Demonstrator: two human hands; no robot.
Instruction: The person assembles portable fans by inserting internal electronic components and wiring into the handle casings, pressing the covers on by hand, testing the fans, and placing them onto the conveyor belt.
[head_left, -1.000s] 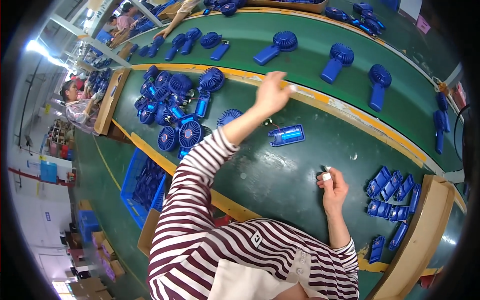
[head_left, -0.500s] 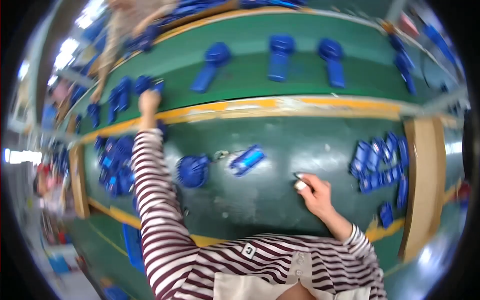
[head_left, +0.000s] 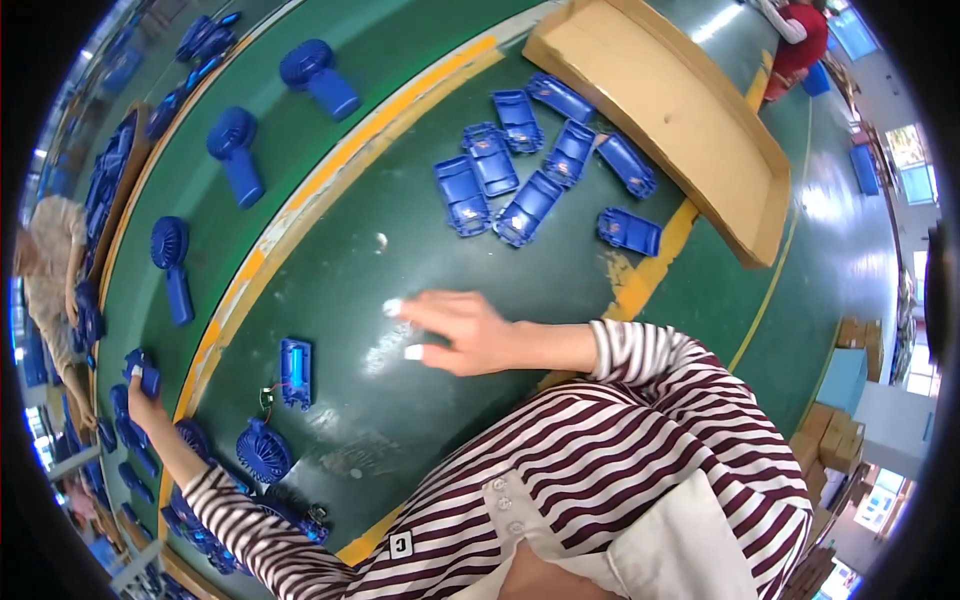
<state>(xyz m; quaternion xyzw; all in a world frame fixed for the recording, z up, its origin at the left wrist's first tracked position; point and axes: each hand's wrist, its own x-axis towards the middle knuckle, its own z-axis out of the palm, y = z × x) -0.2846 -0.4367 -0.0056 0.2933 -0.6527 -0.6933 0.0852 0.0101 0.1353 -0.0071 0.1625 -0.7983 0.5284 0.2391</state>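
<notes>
Reaching out to the far left, my left hand [head_left: 147,408] has its fingers closed on a blue handheld-fan part [head_left: 146,374] at the belt's edge. The fingers hide much of that part. My right hand [head_left: 460,330] hovers over the middle of the green table with fingers stretched apart and white covers on some fingertips. Nothing shows in it. Between my hands lies an open handle shell [head_left: 296,373] holding a bright blue cylinder. Thin wires join it to a round fan head [head_left: 263,452] nearer to me.
Several blue handle casings [head_left: 490,160] lie on the table's far right, beside a cardboard tray [head_left: 670,110]. Assembled handheld fans [head_left: 235,155] lie along the green belt [head_left: 270,150] past a raised yellow edge. More fan parts [head_left: 200,535] pile by my left forearm. Another person [head_left: 50,270] works across the belt.
My view has swung to the right, bringing the casings and cardboard tray closer to the middle. My right hand's fingers have spread from a pinch. The left hand stays by the belt.
</notes>
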